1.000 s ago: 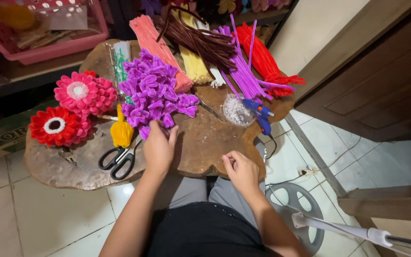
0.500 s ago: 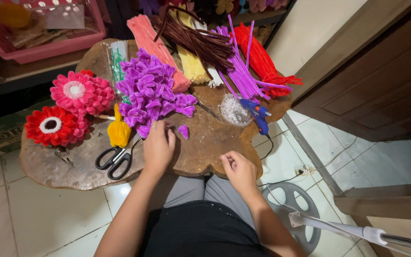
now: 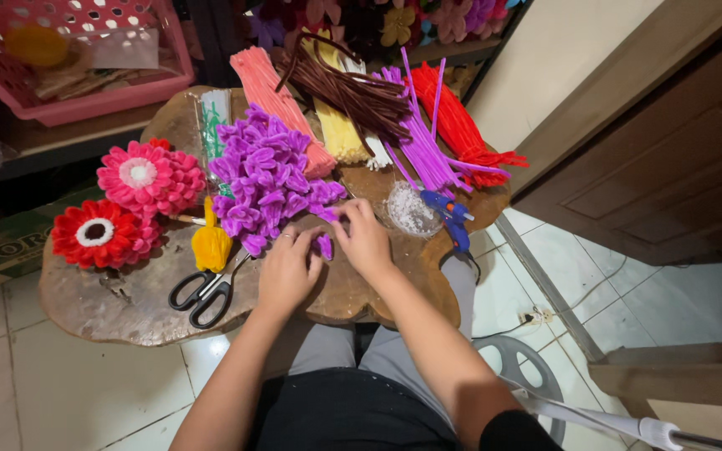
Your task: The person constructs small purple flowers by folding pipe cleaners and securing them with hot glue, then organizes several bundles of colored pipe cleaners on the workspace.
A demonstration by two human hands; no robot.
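Observation:
A heap of bent purple pipe-cleaner petals [image 3: 267, 179] lies on the irregular wooden table [image 3: 119, 305]. My left hand [image 3: 287, 269] rests palm down at the heap's near edge, fingers spread toward the petals. My right hand [image 3: 364, 238] sits beside it, its fingers pinching a purple petal at the heap's right edge. One loose purple petal [image 3: 325, 246] lies between the two hands.
Finished pink flower [image 3: 145, 177] and red flower [image 3: 99, 234] lie at the left, with a yellow piece [image 3: 210, 242] and black scissors [image 3: 204, 294]. Bundles of pipe cleaners [image 3: 353, 100] fill the back. A blue glue gun [image 3: 451, 217] and clear cup [image 3: 409, 209] sit right.
My right hand has moved from the table's near right edge up and left to the purple heap. My left hand stays at the heap. The view has shifted slightly.

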